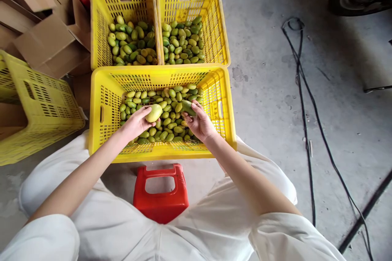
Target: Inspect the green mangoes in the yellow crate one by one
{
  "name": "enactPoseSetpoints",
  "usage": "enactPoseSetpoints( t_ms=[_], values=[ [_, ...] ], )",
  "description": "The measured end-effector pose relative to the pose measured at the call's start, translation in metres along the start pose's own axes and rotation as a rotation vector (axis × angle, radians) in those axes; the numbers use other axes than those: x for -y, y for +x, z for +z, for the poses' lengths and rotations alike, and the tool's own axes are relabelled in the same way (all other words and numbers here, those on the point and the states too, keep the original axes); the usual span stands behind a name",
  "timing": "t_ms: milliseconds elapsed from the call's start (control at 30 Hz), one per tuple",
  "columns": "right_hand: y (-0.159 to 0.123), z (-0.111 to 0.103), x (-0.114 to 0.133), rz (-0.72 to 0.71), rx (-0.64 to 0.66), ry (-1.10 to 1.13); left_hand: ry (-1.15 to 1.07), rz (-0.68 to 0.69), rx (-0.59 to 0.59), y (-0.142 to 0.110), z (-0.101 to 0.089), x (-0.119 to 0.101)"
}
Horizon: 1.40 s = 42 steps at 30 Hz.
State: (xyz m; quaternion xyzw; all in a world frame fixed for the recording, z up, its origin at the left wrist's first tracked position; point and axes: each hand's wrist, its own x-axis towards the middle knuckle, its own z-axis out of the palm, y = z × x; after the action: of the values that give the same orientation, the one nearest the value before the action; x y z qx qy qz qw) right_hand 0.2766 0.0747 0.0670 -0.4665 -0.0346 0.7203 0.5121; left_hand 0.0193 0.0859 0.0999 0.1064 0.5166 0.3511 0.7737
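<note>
A yellow plastic crate [105, 138] stands on the floor in front of my knees, part filled with several small green and yellow mangoes. My left hand [136, 122] is closed round a pale yellow mango [154, 112] above the fruit. To its right, my right hand [199, 122] grips a darker green mango [187, 107] over the same crate. Both hands hover just above the pile.
Two more yellow crates [98, 28] [222, 28] with mangoes stand side by side behind the near one. An overturned yellow crate [39, 106] and cardboard boxes [45, 36] are at the left. A red stool [161, 204] is between my legs. Black cables [301, 102] run across the concrete floor on the right.
</note>
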Motion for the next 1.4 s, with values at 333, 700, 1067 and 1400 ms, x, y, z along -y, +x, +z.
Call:
enactPoseSetpoints(
  t_ms=[333, 700, 1067, 1400],
  values=[
    [-0.007, 0.002, 0.007, 0.135, 0.077, -0.122, -0.014, 0.037, -0.124, 0.002, 0.003, 0.007],
    [-0.007, 0.002, 0.005, 0.207, 0.152, -0.129, -0.14, -0.031, -0.169, -0.003, 0.009, 0.002],
    [-0.006, 0.004, 0.001, 0.151, 0.132, -0.067, -0.108, -0.088, -0.037, -0.001, 0.004, 0.004],
    [-0.007, 0.0, 0.003, 0.215, 0.062, -0.084, -0.015, -0.039, -0.018, -0.003, 0.001, 0.009]
  ],
)
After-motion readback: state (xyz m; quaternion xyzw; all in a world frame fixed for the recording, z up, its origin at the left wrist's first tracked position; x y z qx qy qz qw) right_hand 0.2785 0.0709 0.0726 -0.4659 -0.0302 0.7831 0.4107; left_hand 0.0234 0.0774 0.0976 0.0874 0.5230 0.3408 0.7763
